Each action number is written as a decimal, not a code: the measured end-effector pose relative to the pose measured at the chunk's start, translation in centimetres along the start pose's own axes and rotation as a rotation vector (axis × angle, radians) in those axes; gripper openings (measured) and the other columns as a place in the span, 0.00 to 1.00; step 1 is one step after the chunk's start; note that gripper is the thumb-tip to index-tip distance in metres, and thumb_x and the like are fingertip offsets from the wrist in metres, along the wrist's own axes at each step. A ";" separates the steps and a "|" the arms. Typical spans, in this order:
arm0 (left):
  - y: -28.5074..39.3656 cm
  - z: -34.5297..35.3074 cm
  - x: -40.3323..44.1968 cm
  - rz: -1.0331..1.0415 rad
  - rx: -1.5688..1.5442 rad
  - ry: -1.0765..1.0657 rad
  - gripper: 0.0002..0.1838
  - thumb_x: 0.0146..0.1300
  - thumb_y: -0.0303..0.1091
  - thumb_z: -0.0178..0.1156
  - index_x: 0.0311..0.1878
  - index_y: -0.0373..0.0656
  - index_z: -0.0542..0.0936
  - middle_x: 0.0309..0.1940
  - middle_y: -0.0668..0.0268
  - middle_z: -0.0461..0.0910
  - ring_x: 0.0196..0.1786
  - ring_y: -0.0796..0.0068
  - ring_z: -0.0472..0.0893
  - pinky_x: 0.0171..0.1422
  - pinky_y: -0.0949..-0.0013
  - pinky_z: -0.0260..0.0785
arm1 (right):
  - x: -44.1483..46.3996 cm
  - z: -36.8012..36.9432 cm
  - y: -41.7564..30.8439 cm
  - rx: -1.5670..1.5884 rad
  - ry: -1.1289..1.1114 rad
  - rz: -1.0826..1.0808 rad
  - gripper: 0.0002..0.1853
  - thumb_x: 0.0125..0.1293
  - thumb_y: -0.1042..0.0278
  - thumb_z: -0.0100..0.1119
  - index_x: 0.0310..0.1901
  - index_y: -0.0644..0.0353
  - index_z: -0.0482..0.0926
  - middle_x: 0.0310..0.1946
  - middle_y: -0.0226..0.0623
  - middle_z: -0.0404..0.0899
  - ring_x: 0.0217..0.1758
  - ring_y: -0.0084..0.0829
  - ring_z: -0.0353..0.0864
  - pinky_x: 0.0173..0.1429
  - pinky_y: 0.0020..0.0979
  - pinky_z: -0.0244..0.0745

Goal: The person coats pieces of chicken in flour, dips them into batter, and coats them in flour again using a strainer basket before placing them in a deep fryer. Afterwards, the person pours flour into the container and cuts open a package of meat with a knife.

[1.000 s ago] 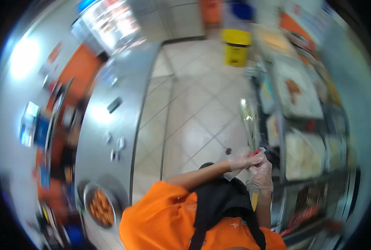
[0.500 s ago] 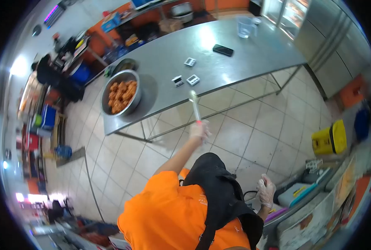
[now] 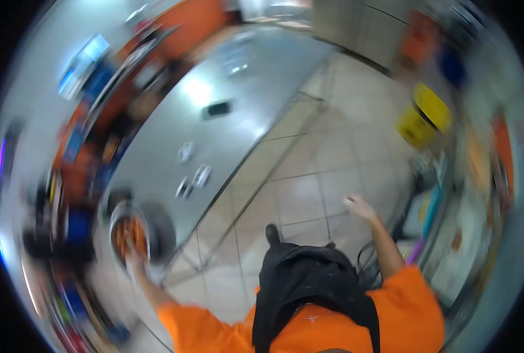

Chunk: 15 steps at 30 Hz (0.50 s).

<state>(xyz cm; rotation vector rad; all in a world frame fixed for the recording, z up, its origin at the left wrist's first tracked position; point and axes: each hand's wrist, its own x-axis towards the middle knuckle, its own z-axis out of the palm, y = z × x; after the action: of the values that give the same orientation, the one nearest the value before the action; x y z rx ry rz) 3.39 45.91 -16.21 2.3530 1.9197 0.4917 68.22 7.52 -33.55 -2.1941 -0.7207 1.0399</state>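
Note:
My left hand (image 3: 136,260) is at the near rim of a metal bowl (image 3: 146,226) of orange-coated pieces (image 3: 126,235). It is closed on the tongs (image 3: 130,243), which are blurred and reach in among the pieces. The bowl sits at the near left end of the steel table (image 3: 162,159). My right hand (image 3: 361,207) is held out over the tiled floor, away from the table. Its fingers are stretched out, somewhat blurred, with nothing visible in them.
On the table are a dark phone (image 3: 217,109), several small white devices (image 3: 201,176) and a clear jug (image 3: 235,62). A yellow bin (image 3: 421,120) stands on the floor at the right. A counter with trays (image 3: 450,259) runs along my right side.
My left hand has moved with the tongs from beside the table to the bowl. My right hand has swung outward and forward. The view has turned, and the bowl now appears lower left.

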 end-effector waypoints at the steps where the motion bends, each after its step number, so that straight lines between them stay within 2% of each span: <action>1: 9.3 -4.2 -0.5 0.593 0.683 0.220 0.25 0.70 0.30 0.43 0.70 0.44 0.59 0.62 0.57 0.70 0.62 0.59 0.71 0.66 0.59 0.65 | -1.9 -1.0 -3.0 -0.086 0.038 0.129 0.26 0.64 0.49 0.51 0.50 0.67 0.76 0.44 0.52 0.80 0.49 0.45 0.80 0.54 0.41 0.71; 2: 8.9 -2.6 -1.8 0.503 0.637 0.419 0.25 0.69 0.30 0.45 0.69 0.44 0.60 0.61 0.57 0.70 0.61 0.59 0.72 0.65 0.59 0.65 | 0.4 1.8 3.7 -0.268 0.028 0.182 0.25 0.64 0.49 0.50 0.51 0.63 0.77 0.44 0.51 0.80 0.47 0.48 0.80 0.53 0.41 0.72; 3: 8.0 0.5 -1.8 0.349 0.485 0.507 0.25 0.68 0.31 0.46 0.68 0.44 0.61 0.60 0.57 0.71 0.61 0.59 0.72 0.64 0.59 0.66 | 2.5 4.5 10.4 -0.450 0.009 0.235 0.23 0.65 0.48 0.49 0.51 0.59 0.77 0.44 0.49 0.80 0.45 0.50 0.79 0.52 0.42 0.73; 4: 7.8 4.1 -0.8 0.199 0.342 0.566 0.25 0.66 0.32 0.48 0.67 0.43 0.62 0.59 0.56 0.72 0.60 0.59 0.73 0.63 0.59 0.66 | -0.2 5.9 12.1 -0.311 0.142 0.374 0.24 0.64 0.48 0.50 0.51 0.59 0.78 0.44 0.50 0.80 0.46 0.51 0.79 0.54 0.43 0.72; 5: 8.1 7.5 -0.1 0.313 0.270 0.566 0.25 0.66 0.32 0.48 0.67 0.43 0.62 0.59 0.56 0.72 0.60 0.59 0.73 0.63 0.59 0.66 | -3.1 7.4 13.9 -0.160 0.298 0.492 0.24 0.63 0.47 0.51 0.50 0.59 0.78 0.45 0.51 0.80 0.48 0.52 0.78 0.55 0.44 0.71; 6: 9.3 10.4 1.0 0.322 0.191 0.494 0.25 0.65 0.32 0.50 0.66 0.43 0.63 0.58 0.56 0.72 0.59 0.59 0.74 0.62 0.59 0.67 | -5.1 10.3 14.9 -0.030 0.412 0.590 0.25 0.61 0.47 0.52 0.50 0.59 0.78 0.45 0.52 0.79 0.49 0.53 0.77 0.57 0.44 0.70; 8: 11.8 14.9 2.5 0.283 0.090 0.339 0.25 0.63 0.34 0.53 0.64 0.43 0.66 0.56 0.55 0.74 0.58 0.59 0.75 0.60 0.59 0.68 | -8.7 14.1 16.6 0.261 0.471 1.029 0.24 0.59 0.47 0.54 0.50 0.57 0.79 0.48 0.51 0.78 0.56 0.50 0.74 0.63 0.43 0.66; 10: 16.0 18.2 4.0 0.196 0.014 0.184 0.26 0.60 0.35 0.57 0.62 0.43 0.68 0.54 0.54 0.75 0.56 0.59 0.76 0.58 0.59 0.69 | -10.1 20.1 24.6 -0.121 0.172 0.875 0.18 0.59 0.58 0.54 0.46 0.59 0.81 0.53 0.45 0.76 0.60 0.46 0.72 0.60 0.39 0.71; 11: 19.4 19.6 5.1 0.159 -0.017 0.102 0.26 0.59 0.36 0.58 0.61 0.43 0.69 0.53 0.54 0.76 0.55 0.59 0.77 0.57 0.59 0.70 | -11.1 20.1 23.1 -0.210 0.042 0.866 0.19 0.58 0.57 0.55 0.48 0.56 0.81 0.54 0.44 0.76 0.60 0.45 0.72 0.62 0.38 0.68; 13: 30.1 21.4 5.9 0.461 -0.112 -0.076 0.26 0.56 0.37 0.62 0.59 0.43 0.71 0.52 0.53 0.77 0.54 0.58 0.78 0.55 0.59 0.71 | -14.2 18.4 18.5 -0.366 -0.225 0.822 0.21 0.56 0.56 0.58 0.52 0.51 0.79 0.54 0.44 0.77 0.60 0.44 0.73 0.67 0.37 0.63; 14: 38.7 19.9 3.8 0.629 -0.079 -0.210 0.29 0.57 0.37 0.61 0.62 0.41 0.68 0.59 0.51 0.71 0.61 0.57 0.72 0.63 0.59 0.65 | -13.9 20.1 20.7 -0.080 0.130 0.833 0.19 0.57 0.60 0.55 0.51 0.52 0.80 0.53 0.44 0.77 0.59 0.43 0.73 0.65 0.37 0.65; 15: 43.4 22.8 3.7 0.952 -0.287 -0.209 0.29 0.57 0.36 0.59 0.61 0.37 0.67 0.59 0.49 0.70 0.63 0.52 0.69 0.65 0.57 0.62 | -13.2 21.4 23.0 0.198 0.490 0.823 0.18 0.57 0.63 0.52 0.49 0.53 0.80 0.53 0.43 0.77 0.59 0.43 0.73 0.64 0.37 0.67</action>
<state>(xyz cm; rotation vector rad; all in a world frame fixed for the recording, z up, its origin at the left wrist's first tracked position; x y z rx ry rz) 51.42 43.38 -26.23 2.8112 0.5001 0.4770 48.57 -10.95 -54.40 -2.4491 0.5306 0.8041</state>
